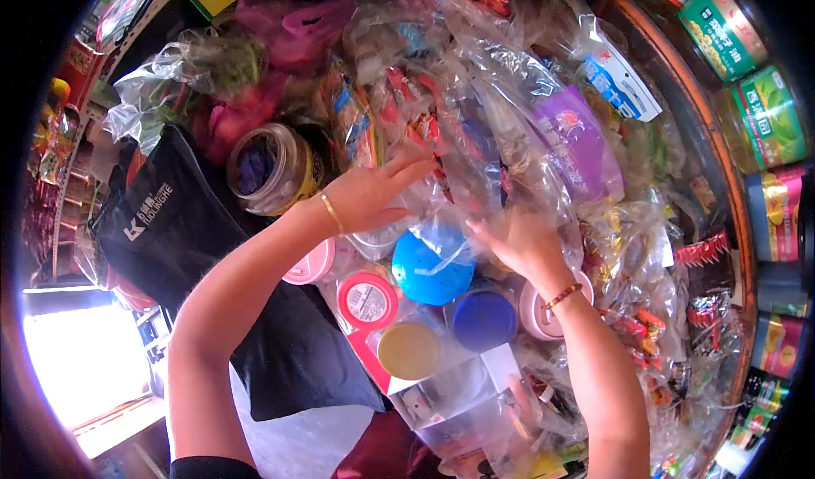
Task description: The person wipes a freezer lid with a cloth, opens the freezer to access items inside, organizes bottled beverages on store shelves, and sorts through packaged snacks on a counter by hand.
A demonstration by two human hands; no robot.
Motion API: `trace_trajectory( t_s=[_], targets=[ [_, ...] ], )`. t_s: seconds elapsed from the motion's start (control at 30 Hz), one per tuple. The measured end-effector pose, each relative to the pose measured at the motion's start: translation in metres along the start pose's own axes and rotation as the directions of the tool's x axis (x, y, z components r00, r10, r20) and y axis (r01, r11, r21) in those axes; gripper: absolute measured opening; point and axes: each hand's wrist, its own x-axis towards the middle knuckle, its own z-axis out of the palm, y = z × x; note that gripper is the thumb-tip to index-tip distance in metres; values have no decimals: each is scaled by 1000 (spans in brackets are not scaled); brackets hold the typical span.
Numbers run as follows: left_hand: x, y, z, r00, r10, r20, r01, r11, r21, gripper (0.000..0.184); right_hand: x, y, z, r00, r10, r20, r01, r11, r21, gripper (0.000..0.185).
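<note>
My left hand [373, 197], with a thin bracelet at the wrist, reaches over the plastic with fingers stretched out and thumb apart. Red-printed packets in a clear plastic bag [416, 118] lie just beyond its fingertips. My right hand [525, 243], beaded bracelet on the wrist, is at the bag's right side. Its fingers are smeared by motion, so I cannot tell whether they grip the film. Directly below both hands is a round blue lid [433, 267], partly covered by clear film. Close by are a red-rimmed lid [367, 302], a dark blue lid [484, 320] and a yellowish lid [408, 351].
On the left lie a black bag [195, 224] and an open clear jar [270, 169]. A purple packet [579, 144] rests among plastic bags at right. Beyond a brown curved edge [709, 114] stand green-labelled jars [764, 118]. A clear box [463, 394] is in front.
</note>
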Motion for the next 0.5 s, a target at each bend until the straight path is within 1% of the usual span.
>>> trace_trajectory(
  t_s=[0.03,0.07,0.1,0.13,0.17,0.2,0.23,0.27,0.3,0.33,0.37,0.4,0.43,0.47,0.5],
  targets=[
    [10,5,-2,997,-64,40,62,997,50,48,1,3,11,992,-6,-124,3,1000,-21,70],
    [17,3,0,997,-67,40,65,997,47,48,3,-1,7,983,-10,-184,5,999,-32,70],
    [23,0,4,1000,-2,31,-2,990,140,47,8,-13,-6,970,-15,-244,5,999,-42,71],
    [30,-2,6,998,62,26,-66,970,233,47,11,-25,-25,984,170,-53,-171,985,-13,70],
    [37,2,-1,998,61,27,-66,970,232,47,17,-36,-40,964,262,44,-262,965,-5,69],
    [43,11,-15,985,-69,161,18,955,295,50,24,-47,-55,927,349,140,-350,937,-15,68],
    [48,17,-22,938,-203,282,89,925,370,53,31,-52,-63,900,297,318,-281,955,-95,66],
    [50,14,-20,938,-200,285,84,924,373,53,34,-54,-66,837,250,487,-196,967,-160,64],
    [51,9,-16,951,-124,282,-52,838,544,51,29,-49,-52,908,173,381,-124,981,-148,49],
    [53,5,-12,954,-47,295,-178,702,690,48,30,-49,-48,910,176,376,-130,981,-144,49],
    [54,1,-8,953,-46,299,-184,697,693,48,31,-52,-46,886,189,423,-137,979,-151,49],
    [56,-2,-4,942,146,301,-307,737,602,43,32,-53,-43,860,201,468,-141,977,-160,49],
    [57,-6,1,902,332,276,-431,746,507,38,31,-47,-34,868,187,459,-122,978,-168,42],
    [57,-10,12,902,334,273,-431,745,509,38,26,-25,-7,869,188,457,-122,978,-171,42],
    [54,-13,27,938,186,292,-310,828,467,30,19,6,29,988,41,147,-28,996,-84,36]
  ],
)
